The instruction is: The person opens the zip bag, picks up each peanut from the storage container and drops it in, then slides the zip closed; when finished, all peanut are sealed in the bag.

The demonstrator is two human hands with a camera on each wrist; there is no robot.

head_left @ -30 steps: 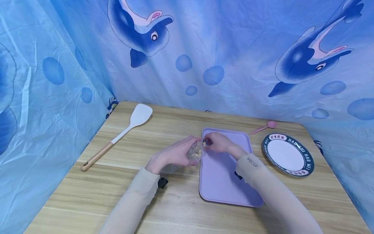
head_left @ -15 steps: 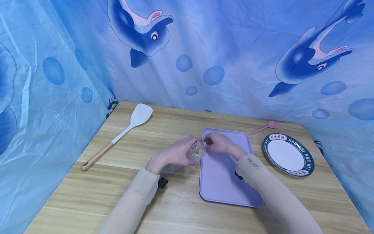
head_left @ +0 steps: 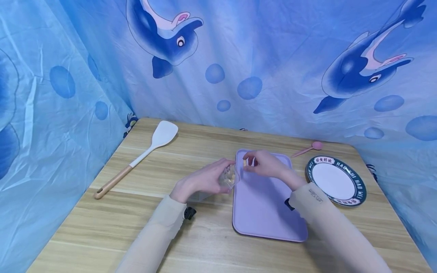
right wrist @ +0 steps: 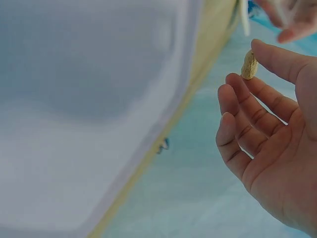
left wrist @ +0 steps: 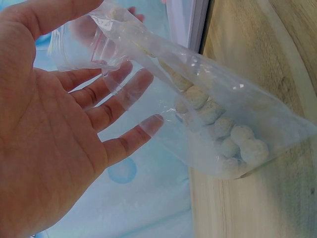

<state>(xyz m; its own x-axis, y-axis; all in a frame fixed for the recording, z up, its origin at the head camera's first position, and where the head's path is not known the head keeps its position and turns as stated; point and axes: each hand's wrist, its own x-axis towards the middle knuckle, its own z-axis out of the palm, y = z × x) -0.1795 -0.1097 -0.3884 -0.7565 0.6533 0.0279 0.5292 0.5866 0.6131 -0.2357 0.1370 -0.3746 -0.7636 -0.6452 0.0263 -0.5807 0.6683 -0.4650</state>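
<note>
A clear plastic zip bag [left wrist: 282,121] holds several peanuts in their shells [left wrist: 213,111], which lie toward its lower end. With its fingers about the mouth, my left hand [head_left: 203,180] holds this bag beside the left edge of a purple tray [head_left: 266,212]. Over the tray's far left part is my right hand [head_left: 269,166]. Between its thumb and index finger it pinches a single peanut [right wrist: 249,66], apart from the bag; its other fingers are loosely bent in the right wrist view.
A white spatula with a wooden handle [head_left: 116,182] lies on the left of the wooden table [head_left: 85,235]. To the right are a white plate with a dark green patterned rim [head_left: 360,185] and a small pink spoon [head_left: 316,145]. A blue dolphin curtain [head_left: 225,45] hangs behind.
My right hand has drawn away from the bag's mouth, a little to the right over the tray, with a peanut between its fingertips. The left hand and bag stay nearly still.
</note>
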